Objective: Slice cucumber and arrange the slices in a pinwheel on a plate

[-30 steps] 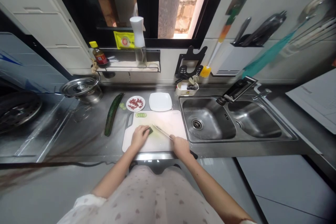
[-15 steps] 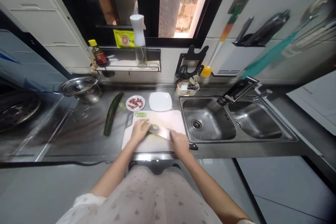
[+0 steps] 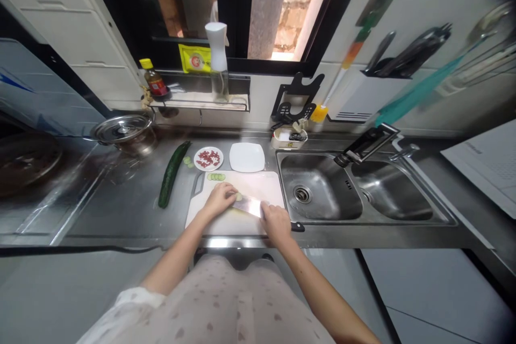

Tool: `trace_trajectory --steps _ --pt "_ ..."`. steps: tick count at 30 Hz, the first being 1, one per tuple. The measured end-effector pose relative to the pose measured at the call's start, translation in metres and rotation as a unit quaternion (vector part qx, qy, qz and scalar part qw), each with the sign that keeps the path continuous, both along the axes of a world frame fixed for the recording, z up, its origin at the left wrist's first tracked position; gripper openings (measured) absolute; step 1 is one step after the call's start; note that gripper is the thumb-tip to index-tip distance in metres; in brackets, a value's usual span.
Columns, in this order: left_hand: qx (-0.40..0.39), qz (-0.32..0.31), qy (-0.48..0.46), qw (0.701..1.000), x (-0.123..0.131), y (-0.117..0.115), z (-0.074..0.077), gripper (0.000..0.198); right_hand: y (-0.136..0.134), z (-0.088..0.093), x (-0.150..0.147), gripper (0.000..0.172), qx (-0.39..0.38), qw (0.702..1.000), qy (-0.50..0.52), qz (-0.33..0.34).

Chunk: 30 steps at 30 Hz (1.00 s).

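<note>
On the white cutting board, my right hand is wrapped round the handle of a kitchen knife, its blade pointing left and lying low over the board. A pale cucumber slice is at the upper side of the blade near its tip. My left hand reaches that slice, fingers curled and closed at it; the exact grip is small and partly hidden. Several cucumber slices overlap in a row at the board's upper left. A black handle sticks out past the board's lower right corner.
Left of the board lie a whole cucumber and loose end pieces. Behind it stand a plate of chopped red bits and a white square plate. A lidded pot is at left, a double sink at right.
My left hand has shifted right, its fingers coming to the slice on the blade. The knife has moved slightly, and the view has tilted a little.
</note>
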<state>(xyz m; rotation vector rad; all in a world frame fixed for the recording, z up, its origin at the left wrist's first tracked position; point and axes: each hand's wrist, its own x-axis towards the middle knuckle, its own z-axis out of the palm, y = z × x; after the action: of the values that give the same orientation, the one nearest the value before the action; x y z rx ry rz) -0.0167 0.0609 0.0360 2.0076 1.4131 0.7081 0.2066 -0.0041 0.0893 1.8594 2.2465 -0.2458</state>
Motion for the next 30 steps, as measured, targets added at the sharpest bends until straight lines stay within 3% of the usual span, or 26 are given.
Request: trace_trajectory --steps 5,12,15,20,30 --pt "0.001 0.039 -0.016 0.999 0.008 -0.002 -0.002 0.008 -0.002 -0.004 0.005 0.036 -0.004 1.000 -0.009 0.000" --pt "-0.085 0.245 -0.083 0.962 -0.001 0.011 -0.018 0.015 -0.003 -0.014 0.016 0.036 -0.012 0.999 -0.003 -0.033" --pt "-0.095 0.285 -0.074 0.951 -0.009 0.023 -0.029 0.015 -0.002 -0.019 0.020 0.035 -0.014 0.999 0.003 -0.047" --pt "-0.097 0.296 -0.046 0.949 -0.014 0.043 -0.042 0.019 0.000 -0.025 0.021 0.036 -0.010 0.998 0.020 -0.060" --pt "-0.053 0.262 0.069 0.961 -0.012 0.065 -0.043 0.022 0.000 -0.026 0.020 0.039 -0.014 0.997 0.039 -0.072"
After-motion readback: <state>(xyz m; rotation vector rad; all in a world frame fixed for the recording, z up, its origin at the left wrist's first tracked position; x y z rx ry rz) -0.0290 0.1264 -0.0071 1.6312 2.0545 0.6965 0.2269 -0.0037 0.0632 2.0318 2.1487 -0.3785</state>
